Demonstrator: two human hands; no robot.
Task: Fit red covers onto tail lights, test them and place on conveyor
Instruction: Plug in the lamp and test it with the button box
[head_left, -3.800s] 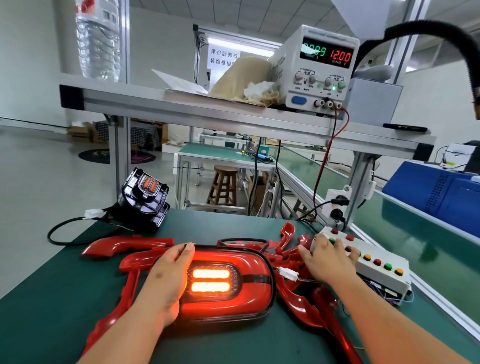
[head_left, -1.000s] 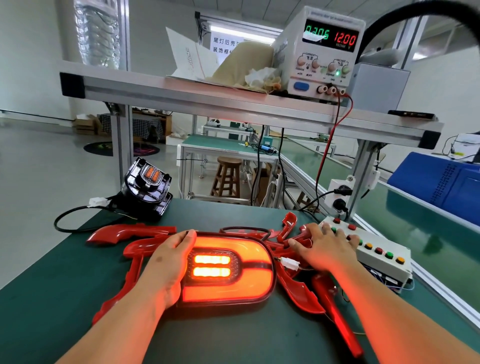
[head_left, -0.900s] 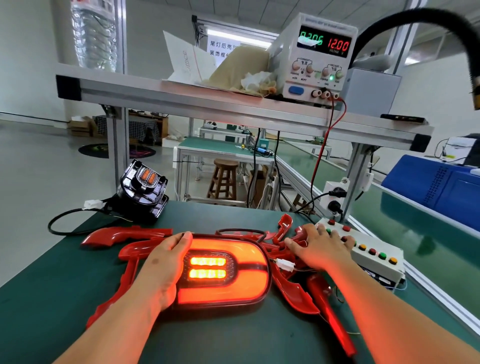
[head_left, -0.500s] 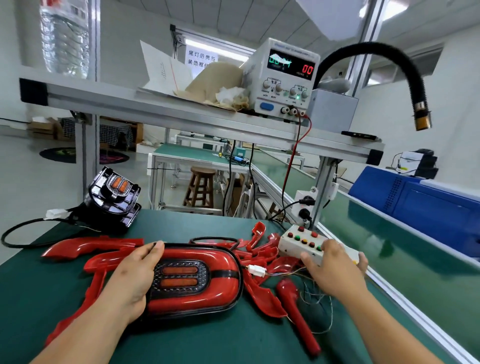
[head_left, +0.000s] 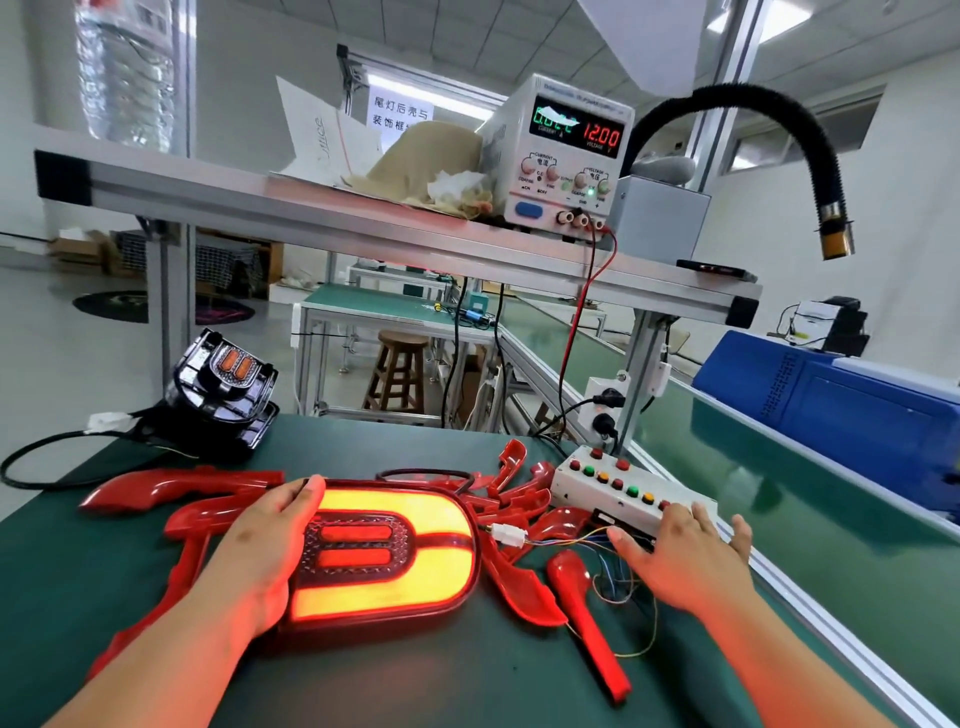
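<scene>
Cover fitted. The tail light (head_left: 384, 551) lies on the counter (head_left: 467, 675) with its outer band lit, so the test looks under way. My left hand (head_left: 260, 551) rests on its left end, fingers flat. To the light's right, my right hand (head_left: 685, 556) presses the button box (head_left: 618, 493), fingers spread. Outstanding: placing it on the conveyor (head_left: 779, 499) further right.

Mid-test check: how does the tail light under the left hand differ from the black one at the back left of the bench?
The tail light under the left hand wears a red cover and glows; the black tail light is bare and dark. The covered one lies flat; the black one sits tilted up. The covered one's white connector is wired up; the black one's white plug lies loose. Both have twin centre bars.
</scene>
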